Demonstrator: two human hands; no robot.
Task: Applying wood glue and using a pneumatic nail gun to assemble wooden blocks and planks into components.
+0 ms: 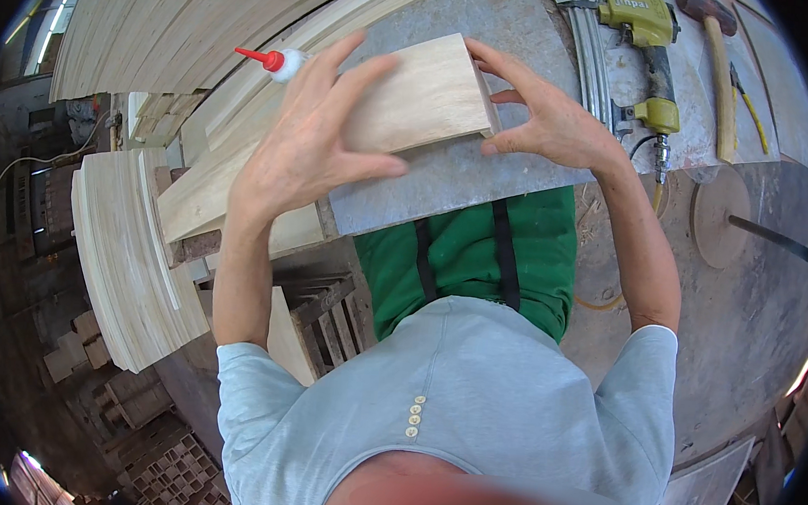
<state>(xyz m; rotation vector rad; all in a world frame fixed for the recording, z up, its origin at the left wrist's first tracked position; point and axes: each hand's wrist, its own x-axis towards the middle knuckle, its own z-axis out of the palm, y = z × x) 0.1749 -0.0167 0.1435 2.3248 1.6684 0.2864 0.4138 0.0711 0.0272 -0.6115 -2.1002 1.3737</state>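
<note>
A pale wooden box-like piece lies tilted on the grey worktop in front of me, an end panel closing its right side. My right hand spans that end, fingers at the far corner and thumb at the near one. Over the piece's left part is my left hand, its fingers spread and nothing gripped; whether its fingertips touch the wood cannot be made out. Just beyond the left hand is a white bottle with a red pointed cap, partly hidden by the fingers.
A yellow-green nail gun lies at the right, beside a wooden-handled hammer and yellow-handled pliers. Stacked boards fill the far left, with another stack nearer. The worktop's front edge runs close to my green apron.
</note>
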